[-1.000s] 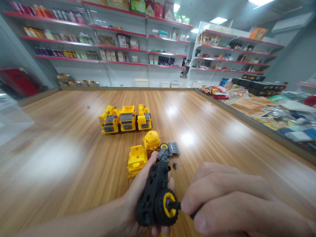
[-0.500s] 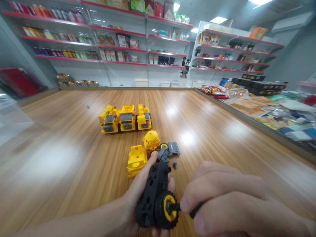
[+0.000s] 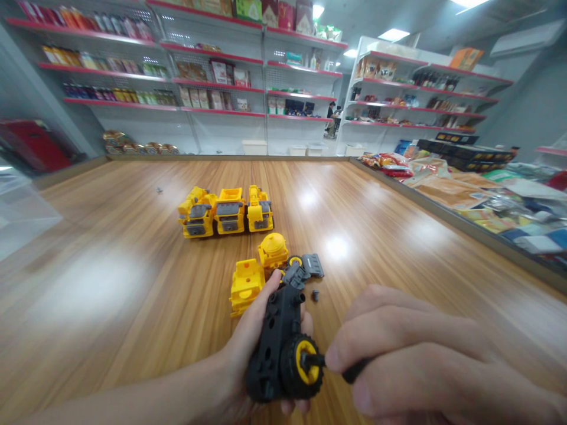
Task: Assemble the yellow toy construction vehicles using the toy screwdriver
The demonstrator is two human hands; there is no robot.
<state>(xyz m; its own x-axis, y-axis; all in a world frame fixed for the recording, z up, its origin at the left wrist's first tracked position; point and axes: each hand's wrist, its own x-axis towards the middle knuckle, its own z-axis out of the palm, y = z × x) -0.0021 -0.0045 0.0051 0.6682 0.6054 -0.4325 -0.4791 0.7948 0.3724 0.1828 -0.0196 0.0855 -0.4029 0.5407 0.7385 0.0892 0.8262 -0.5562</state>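
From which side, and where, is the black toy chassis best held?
I would hold the black toy chassis by its long, straight body, from the left and underneath, as the left hand does. On the right, the wheel sticks out and the right hand holds a black tool at its centre, so gripping there would probably obstruct.
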